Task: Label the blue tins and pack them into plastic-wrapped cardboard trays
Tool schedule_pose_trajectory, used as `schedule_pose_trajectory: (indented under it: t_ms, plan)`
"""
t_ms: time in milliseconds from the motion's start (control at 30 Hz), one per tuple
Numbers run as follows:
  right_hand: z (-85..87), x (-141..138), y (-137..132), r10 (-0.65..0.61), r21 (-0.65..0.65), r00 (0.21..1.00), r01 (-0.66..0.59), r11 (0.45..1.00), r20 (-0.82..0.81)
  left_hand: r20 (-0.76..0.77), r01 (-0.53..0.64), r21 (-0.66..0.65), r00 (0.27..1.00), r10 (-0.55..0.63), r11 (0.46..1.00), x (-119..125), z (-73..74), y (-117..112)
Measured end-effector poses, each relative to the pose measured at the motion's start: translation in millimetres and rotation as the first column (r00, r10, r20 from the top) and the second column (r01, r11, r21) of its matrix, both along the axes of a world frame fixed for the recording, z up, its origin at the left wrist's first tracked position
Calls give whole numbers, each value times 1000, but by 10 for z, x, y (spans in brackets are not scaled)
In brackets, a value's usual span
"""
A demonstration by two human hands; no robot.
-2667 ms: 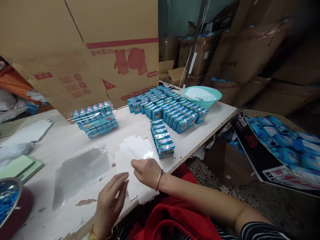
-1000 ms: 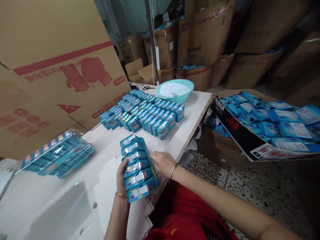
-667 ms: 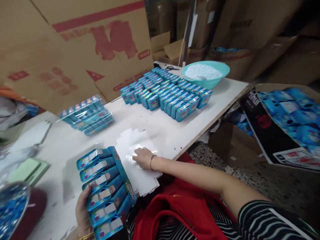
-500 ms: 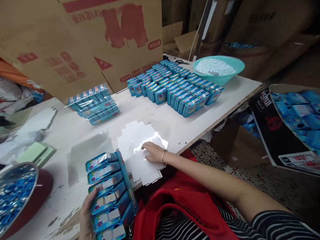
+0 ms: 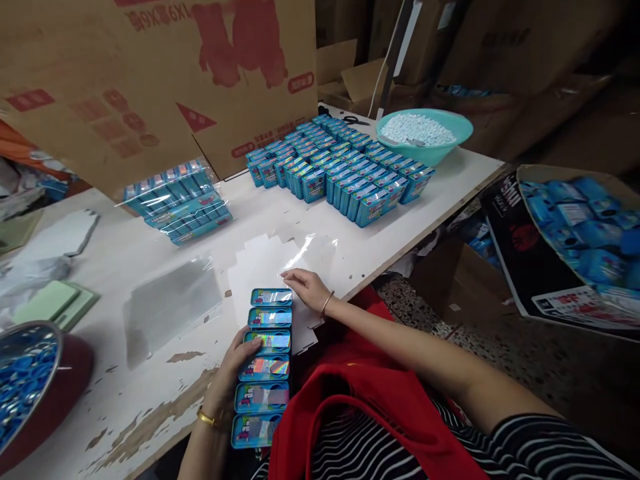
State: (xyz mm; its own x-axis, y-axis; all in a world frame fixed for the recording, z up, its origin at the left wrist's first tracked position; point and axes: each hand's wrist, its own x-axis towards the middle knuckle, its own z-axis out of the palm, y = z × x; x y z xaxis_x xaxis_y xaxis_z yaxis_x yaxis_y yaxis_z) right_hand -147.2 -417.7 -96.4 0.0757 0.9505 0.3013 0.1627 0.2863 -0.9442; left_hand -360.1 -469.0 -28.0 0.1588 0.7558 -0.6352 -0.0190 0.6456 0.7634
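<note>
My left hand (image 5: 240, 353) is wrapped round a row of several small blue packs (image 5: 264, 368), held at the table's front edge with their shiny labelled ends facing up. Just beyond the row, my right hand (image 5: 307, 290) has its thumb and fingers pinched together at the near edge of a clear plastic film (image 5: 320, 257). That film catches the light over white card sheets (image 5: 255, 257) with stepped edges. Part of the card is hidden behind the packs and my right hand.
Rows of blue packs (image 5: 345, 167) stand at the back. A plastic-wrapped bundle (image 5: 180, 203) sits at left, near another clear sheet (image 5: 170, 310). A red bowl (image 5: 75, 370) of blue pieces, a turquoise basin (image 5: 440, 155) of white pellets and a large carton (image 5: 165, 87) surround the work.
My left hand has moved right and turned the row of packs so their labelled ends face up, beside my right hand. My right fingers have closed together, and the film's glare has shifted.
</note>
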Motion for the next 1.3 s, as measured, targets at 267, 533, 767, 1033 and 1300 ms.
schedule_pose_trajectory:
  t_ms: [267, 533, 767, 1033, 1300]
  plan:
    - [123, 87, 59, 134, -101, 989, -139, 985, -55, 3, 52, 46, 999, -52, 998, 105, 182, 70]
    - [215, 245, 169, 118, -41, 991, -121, 992, -56, -10, 182, -61, 983, -183, 981, 272, 247, 234]
    - [129, 348, 328, 104, -86, 992, -110, 990, -79, -127, 178, 89, 978, -166, 980, 391, 213, 327]
    - [48, 356, 208, 46, 17, 956, -53, 998, 289, -751, 646, 560, 660, -11, 519, 137, 111, 766]
    - [214, 379, -62, -132, 65, 587, 134, 989, 798, -964, 964, 206, 171, 201, 166, 426, -26, 1308]
